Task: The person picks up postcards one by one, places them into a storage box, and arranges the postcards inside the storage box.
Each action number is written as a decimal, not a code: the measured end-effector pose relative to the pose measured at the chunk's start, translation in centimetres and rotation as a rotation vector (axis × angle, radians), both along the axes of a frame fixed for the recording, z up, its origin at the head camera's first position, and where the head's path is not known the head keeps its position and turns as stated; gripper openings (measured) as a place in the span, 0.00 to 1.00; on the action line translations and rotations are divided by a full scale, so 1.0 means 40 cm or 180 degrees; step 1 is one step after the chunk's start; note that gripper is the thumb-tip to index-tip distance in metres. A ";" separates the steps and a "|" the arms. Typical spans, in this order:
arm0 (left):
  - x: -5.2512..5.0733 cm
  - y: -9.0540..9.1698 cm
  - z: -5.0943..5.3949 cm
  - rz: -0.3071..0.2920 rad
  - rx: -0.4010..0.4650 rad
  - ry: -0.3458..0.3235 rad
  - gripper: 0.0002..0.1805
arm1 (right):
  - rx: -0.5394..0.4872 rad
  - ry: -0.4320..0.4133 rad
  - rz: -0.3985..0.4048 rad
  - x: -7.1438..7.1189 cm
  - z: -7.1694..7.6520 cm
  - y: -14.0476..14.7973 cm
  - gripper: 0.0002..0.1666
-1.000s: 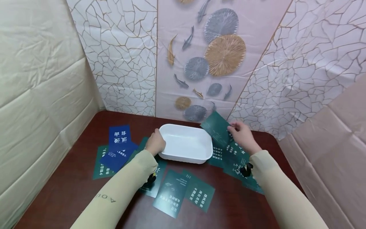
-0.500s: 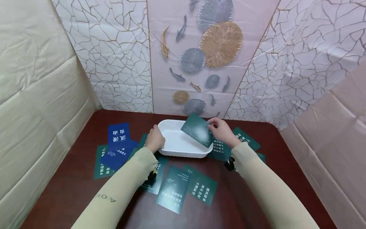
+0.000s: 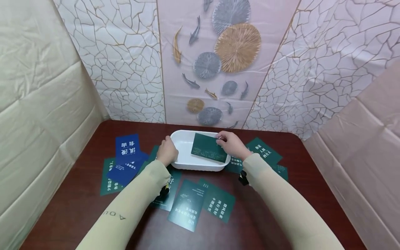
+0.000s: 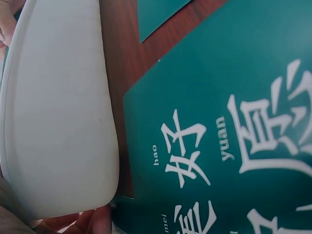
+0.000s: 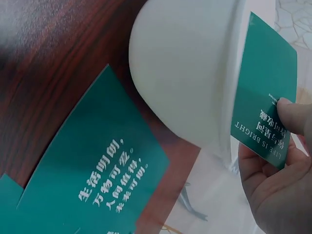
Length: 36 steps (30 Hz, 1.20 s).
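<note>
In the head view a white tray (image 3: 182, 152) stands near the table's back edge. My left hand (image 3: 167, 151) grips its left end; the left wrist view shows fingertips (image 4: 100, 220) under the tray's wall (image 4: 63, 112). My right hand (image 3: 232, 144) pinches a green card (image 3: 207, 147) by its right edge, over the right part of the tray. In the right wrist view the thumb lies on the printed face of this card (image 5: 265, 87), with fingers behind it, beside the tray's rim. Whether the card touches the tray's floor I cannot tell.
Blue cards (image 3: 127, 147) overlap a green card (image 3: 109, 177) at the left. Several green cards lie in front of the tray, one pale with glare (image 3: 187, 205), another beside it (image 3: 220, 203). More green cards (image 3: 264, 152) lie right of the tray. Patterned cloth (image 3: 125, 69) hangs behind.
My right hand has carried the green card leftward from the right-hand cards to over the tray, then lowered and turned it. My left hand has stayed on the tray's left end.
</note>
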<state>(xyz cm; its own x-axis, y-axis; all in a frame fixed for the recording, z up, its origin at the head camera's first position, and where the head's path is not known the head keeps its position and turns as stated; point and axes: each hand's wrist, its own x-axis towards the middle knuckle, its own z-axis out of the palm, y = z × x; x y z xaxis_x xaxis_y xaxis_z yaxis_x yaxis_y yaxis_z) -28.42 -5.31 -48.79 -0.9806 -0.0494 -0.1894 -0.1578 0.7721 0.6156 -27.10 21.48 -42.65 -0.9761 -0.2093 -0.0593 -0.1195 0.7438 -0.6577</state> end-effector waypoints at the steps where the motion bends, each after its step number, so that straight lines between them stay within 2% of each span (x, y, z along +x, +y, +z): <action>1: 0.000 -0.001 -0.002 0.0001 0.0005 -0.0005 0.36 | 0.0028 -0.0006 0.0036 0.001 -0.002 -0.005 0.11; 6: 0.005 -0.003 -0.003 0.0016 0.0025 0.0021 0.36 | 0.0174 0.0018 0.0144 0.001 -0.013 -0.028 0.12; 12: 0.009 -0.003 0.005 0.0032 0.0018 0.0039 0.36 | 0.0309 0.0115 0.0109 -0.006 -0.022 -0.037 0.10; 22: 0.016 0.004 0.015 0.0047 -0.0006 -0.0031 0.36 | 0.1018 0.0512 0.0338 -0.010 -0.048 -0.050 0.12; 30: 0.013 0.002 0.009 0.0010 -0.0042 0.0055 0.35 | 0.1633 0.0495 0.0473 -0.014 -0.085 -0.070 0.21; 34: 0.007 0.004 0.009 0.0033 -0.0041 0.0047 0.35 | 0.1746 0.0579 0.0555 -0.017 -0.100 -0.074 0.24; 36: 0.006 0.007 0.010 0.0048 -0.0052 0.0022 0.35 | 0.1749 0.0533 0.0591 -0.016 -0.102 -0.076 0.24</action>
<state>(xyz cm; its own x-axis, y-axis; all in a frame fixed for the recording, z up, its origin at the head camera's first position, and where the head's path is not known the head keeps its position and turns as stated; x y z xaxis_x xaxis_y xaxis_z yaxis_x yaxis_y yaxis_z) -28.18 -5.03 -48.40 -0.9810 -0.0673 -0.1817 -0.1654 0.7796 0.6041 -27.73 18.42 -46.72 -0.9315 -0.3594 -0.0558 -0.3486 0.9261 -0.1440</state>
